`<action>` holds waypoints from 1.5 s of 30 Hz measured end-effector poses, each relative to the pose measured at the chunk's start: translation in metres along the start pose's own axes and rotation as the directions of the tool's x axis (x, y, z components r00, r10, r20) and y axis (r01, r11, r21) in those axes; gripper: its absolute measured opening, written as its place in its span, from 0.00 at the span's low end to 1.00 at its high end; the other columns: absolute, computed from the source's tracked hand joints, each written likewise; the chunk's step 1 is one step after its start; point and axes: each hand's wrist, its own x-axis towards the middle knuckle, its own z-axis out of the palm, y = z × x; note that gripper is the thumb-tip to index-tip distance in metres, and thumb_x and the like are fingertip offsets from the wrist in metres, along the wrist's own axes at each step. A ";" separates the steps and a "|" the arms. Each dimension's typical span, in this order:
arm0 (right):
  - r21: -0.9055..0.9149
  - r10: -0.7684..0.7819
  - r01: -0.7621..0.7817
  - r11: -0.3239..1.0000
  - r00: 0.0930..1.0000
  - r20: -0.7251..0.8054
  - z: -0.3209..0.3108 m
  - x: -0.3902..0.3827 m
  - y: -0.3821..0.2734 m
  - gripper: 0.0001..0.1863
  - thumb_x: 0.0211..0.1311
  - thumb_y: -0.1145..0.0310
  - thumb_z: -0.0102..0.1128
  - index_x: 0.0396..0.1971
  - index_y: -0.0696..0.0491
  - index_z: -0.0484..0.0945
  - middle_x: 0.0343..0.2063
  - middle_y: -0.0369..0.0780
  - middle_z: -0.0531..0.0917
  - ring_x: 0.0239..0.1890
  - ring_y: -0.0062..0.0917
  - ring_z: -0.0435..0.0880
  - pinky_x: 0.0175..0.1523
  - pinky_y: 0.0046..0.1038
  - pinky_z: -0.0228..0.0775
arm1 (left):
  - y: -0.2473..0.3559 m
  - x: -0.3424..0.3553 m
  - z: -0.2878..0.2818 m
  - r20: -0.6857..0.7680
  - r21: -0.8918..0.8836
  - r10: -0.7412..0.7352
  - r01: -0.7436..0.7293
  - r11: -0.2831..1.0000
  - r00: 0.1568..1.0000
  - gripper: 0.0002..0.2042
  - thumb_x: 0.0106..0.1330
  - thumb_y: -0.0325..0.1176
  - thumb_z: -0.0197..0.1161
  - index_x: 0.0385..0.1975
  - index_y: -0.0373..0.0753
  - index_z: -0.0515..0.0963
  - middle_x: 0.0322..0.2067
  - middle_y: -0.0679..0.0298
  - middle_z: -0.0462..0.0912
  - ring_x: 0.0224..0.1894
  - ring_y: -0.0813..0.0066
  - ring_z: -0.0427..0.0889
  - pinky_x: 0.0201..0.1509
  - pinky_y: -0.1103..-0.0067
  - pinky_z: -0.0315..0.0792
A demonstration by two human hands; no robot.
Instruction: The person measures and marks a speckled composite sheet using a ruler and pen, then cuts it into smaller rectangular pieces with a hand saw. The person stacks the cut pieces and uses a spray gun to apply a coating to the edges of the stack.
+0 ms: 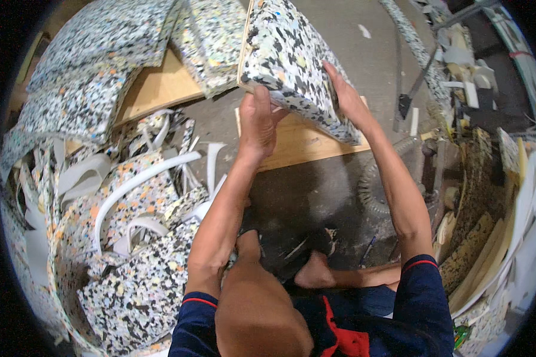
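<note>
Between my two hands a thick speckled foam block (295, 62) with a thin wooden board along its left edge is held up and tilted. My left hand (259, 122) grips its lower left corner, thumb up against the near edge and fingers tucked underneath. Along the right side lies my right hand (346, 98), its fingers stretched out and flat on the foam. Beneath the block a plywood board (304, 143) rests on the floor, partly hidden by the foam and my arms.
Large speckled foam sheets (101, 47) lie at the far left over another plywood piece (158, 86). White foam strips (143, 175) and offcuts heap up on the left. A coiled hose (372, 187), a blue pen (368, 250) and stacked foam scraps (476, 256) are on the right.
</note>
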 end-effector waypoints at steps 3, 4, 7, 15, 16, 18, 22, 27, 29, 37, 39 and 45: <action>-0.114 -0.013 0.001 0.993 0.994 -0.107 0.035 -0.015 0.012 0.45 0.75 0.35 0.18 0.74 0.56 0.57 0.74 0.51 0.58 0.78 0.43 0.50 0.79 0.39 0.42 | 0.004 -0.003 -0.002 -0.082 -0.033 -0.003 0.001 0.999 0.997 0.34 0.74 0.64 0.46 0.65 0.40 0.63 0.55 0.57 0.80 0.54 0.66 0.84 0.53 0.66 0.83; -0.112 -0.032 0.014 0.994 0.986 -0.162 0.038 -0.016 0.005 0.44 0.76 0.36 0.20 0.73 0.58 0.59 0.73 0.52 0.59 0.78 0.43 0.51 0.78 0.40 0.44 | 0.008 -0.003 0.002 -0.135 -0.039 -0.085 0.080 0.996 0.987 0.34 0.74 0.64 0.45 0.64 0.40 0.63 0.55 0.58 0.80 0.53 0.67 0.84 0.51 0.66 0.84; 0.004 0.077 -0.077 0.997 0.997 0.023 0.015 -0.006 -0.040 0.45 0.75 0.34 0.23 0.69 0.59 0.65 0.70 0.53 0.65 0.74 0.46 0.61 0.76 0.39 0.52 | 0.033 -0.001 0.019 -0.118 0.048 0.031 -0.026 0.998 0.993 0.32 0.76 0.63 0.43 0.61 0.38 0.67 0.54 0.58 0.81 0.49 0.67 0.86 0.45 0.68 0.86; -0.099 0.075 -0.014 0.995 0.761 0.644 -0.004 -0.001 -0.114 0.42 0.71 0.30 0.35 0.66 0.51 0.72 0.60 0.56 0.76 0.66 0.49 0.73 0.69 0.40 0.64 | 0.088 -0.064 0.002 -0.389 -0.061 -0.252 0.248 0.967 0.886 0.29 0.78 0.58 0.42 0.63 0.38 0.64 0.55 0.49 0.75 0.49 0.47 0.85 0.44 0.60 0.86; -0.011 -0.025 0.045 0.999 0.721 0.692 0.008 -0.006 -0.107 0.41 0.71 0.31 0.38 0.67 0.50 0.71 0.60 0.57 0.76 0.65 0.48 0.74 0.69 0.39 0.64 | 0.086 -0.076 -0.010 -0.461 -0.100 -0.317 0.307 0.946 0.829 0.29 0.77 0.58 0.44 0.64 0.39 0.65 0.58 0.47 0.74 0.52 0.45 0.84 0.49 0.56 0.86; -0.098 -0.015 0.103 0.990 0.761 0.649 0.041 -0.016 -0.088 0.40 0.66 0.32 0.54 0.66 0.48 0.72 0.58 0.53 0.80 0.62 0.39 0.78 0.66 0.34 0.68 | 0.070 -0.082 -0.030 -0.556 -0.198 -0.379 0.324 0.925 0.740 0.27 0.78 0.56 0.44 0.65 0.41 0.62 0.59 0.43 0.71 0.54 0.40 0.82 0.50 0.57 0.85; 0.078 -0.002 -0.065 0.995 0.755 0.656 0.063 0.000 -0.037 0.32 0.70 0.39 0.55 0.63 0.47 0.76 0.51 0.48 0.85 0.53 0.38 0.83 0.59 0.35 0.72 | 0.023 -0.070 -0.050 -0.438 -0.234 -0.405 0.333 0.913 0.802 0.26 0.78 0.46 0.51 0.62 0.31 0.56 0.50 0.41 0.73 0.48 0.43 0.84 0.49 0.61 0.85; 0.056 -0.064 0.041 0.998 0.858 0.510 0.056 0.011 -0.013 0.26 0.74 0.43 0.50 0.50 0.51 0.83 0.42 0.51 0.87 0.44 0.47 0.84 0.52 0.41 0.73 | 0.009 -0.068 -0.049 -0.449 0.268 -0.186 0.331 0.905 0.874 0.15 0.73 0.40 0.63 0.45 0.34 0.73 0.47 0.49 0.76 0.49 0.57 0.84 0.44 0.70 0.81; -0.027 -0.041 0.064 0.998 0.853 0.520 0.054 0.012 -0.013 0.27 0.74 0.44 0.50 0.45 0.54 0.84 0.39 0.53 0.86 0.42 0.48 0.84 0.51 0.42 0.73 | 0.016 -0.062 -0.050 -0.114 0.933 0.365 -0.026 0.359 0.924 0.14 0.68 0.39 0.67 0.42 0.36 0.76 0.48 0.51 0.77 0.53 0.57 0.80 0.50 0.67 0.75; -0.025 -0.051 0.068 0.997 0.905 0.423 0.051 0.015 -0.008 0.27 0.73 0.45 0.50 0.40 0.56 0.85 0.35 0.54 0.85 0.41 0.53 0.83 0.48 0.46 0.73 | 0.012 0.021 -0.072 0.537 0.826 0.257 -0.438 -0.356 0.804 0.19 0.65 0.44 0.66 0.50 0.39 0.81 0.53 0.57 0.80 0.66 0.49 0.68 0.69 0.46 0.53; -0.041 -0.084 0.109 0.993 0.910 0.405 0.053 0.015 -0.005 0.27 0.73 0.44 0.51 0.39 0.56 0.85 0.35 0.54 0.85 0.42 0.54 0.83 0.49 0.47 0.73 | 0.009 0.026 -0.076 0.509 0.833 0.213 -0.416 -0.365 0.834 0.19 0.66 0.45 0.66 0.50 0.41 0.82 0.54 0.58 0.81 0.67 0.47 0.67 0.71 0.43 0.49; -0.052 -0.137 0.163 0.985 0.935 0.328 0.050 0.014 -0.001 0.25 0.71 0.45 0.54 0.39 0.55 0.85 0.33 0.54 0.85 0.40 0.54 0.83 0.46 0.49 0.74 | 0.011 0.031 -0.070 0.500 0.832 0.125 -0.436 -0.343 0.857 0.16 0.65 0.46 0.66 0.45 0.44 0.85 0.52 0.62 0.83 0.67 0.46 0.67 0.71 0.36 0.43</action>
